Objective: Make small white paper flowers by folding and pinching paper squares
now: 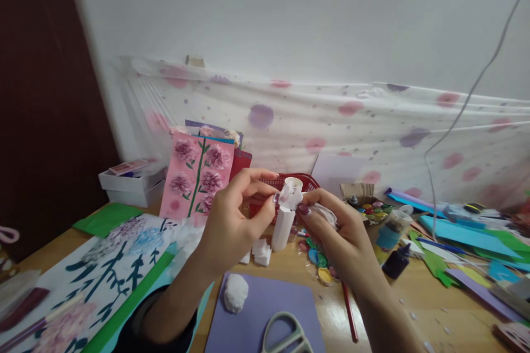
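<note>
- Head view shows two hands raised over the table (331,287), working on one small white piece (291,197) held between them.
- Left hand (244,209) pinches this white piece at its left edge, with thumb and finger.
- Right hand (331,220) has thumb and forefinger close together at the right edge; its fingers also seem to keep one white crumpled strip (326,215). I cannot tell surely if strip and piece are joined.
- To do this well, I think the grip should be light, only by the fingertips, because the white material looks thin and may tear.
- Both hands should pull little and evenly, so that the folds keep their shape.
- Counted on the near side: one purple sheet (269,300), with one white lump (236,293) and one pair of scissors (285,336), partly cut off by the view.
- Counted on the right: one red pencil (350,311) and one dark bottle (396,262).
- Counted farther: one red basket (310,181), partly hidden, and, to the left, one pink picture (175,205) with five flower heads.
</note>
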Demonstrator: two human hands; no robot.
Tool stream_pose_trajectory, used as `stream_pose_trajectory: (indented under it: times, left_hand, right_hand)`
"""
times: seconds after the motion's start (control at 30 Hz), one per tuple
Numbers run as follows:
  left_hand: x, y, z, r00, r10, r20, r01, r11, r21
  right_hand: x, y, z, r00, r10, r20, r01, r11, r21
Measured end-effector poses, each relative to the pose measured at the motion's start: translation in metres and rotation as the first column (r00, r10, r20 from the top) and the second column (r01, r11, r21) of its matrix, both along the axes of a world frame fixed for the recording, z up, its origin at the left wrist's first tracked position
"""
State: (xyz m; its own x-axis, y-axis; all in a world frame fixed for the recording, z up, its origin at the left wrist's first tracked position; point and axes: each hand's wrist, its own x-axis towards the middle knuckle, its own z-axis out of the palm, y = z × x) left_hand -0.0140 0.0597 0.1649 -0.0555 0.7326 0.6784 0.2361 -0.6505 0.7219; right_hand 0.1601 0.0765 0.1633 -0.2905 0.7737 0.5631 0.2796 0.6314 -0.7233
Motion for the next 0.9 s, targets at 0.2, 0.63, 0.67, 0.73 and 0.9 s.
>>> stream_pose_trajectory:
  times: [0.2,0.63,0.67,0.73,0.9]
  left_hand:
    - [-0.002,0.011,-0.001,0.987,-0.038,0.156,0.040,0.999,-0.010]
    - [-0.002,0.003,0.001,0.983,0.012,-0.182,0.010,0.993,0.116]
    - [0.000,0.002,0.001,0.983,0.001,-0.184,0.022,0.992,0.121]
    - [0.002,0.001,0.001,0.985,-0.017,-0.173,0.037,0.992,0.117]
    - [0.003,0.002,0.000,0.992,-0.077,-0.102,0.082,0.995,0.048]
  right_hand:
    - [0.001,0.005,-0.004,0.999,-0.023,-0.035,0.022,1.000,-0.018]
    - [0.000,0.008,-0.005,0.988,0.078,-0.135,-0.098,0.983,-0.153]
    - [0.000,0.008,-0.005,0.987,0.083,-0.137,-0.105,0.982,-0.157]
    - [0.000,0.008,-0.006,0.987,0.083,-0.137,-0.104,0.982,-0.157]
    - [-0.001,0.007,-0.005,0.992,0.061,-0.112,-0.076,0.988,-0.133]
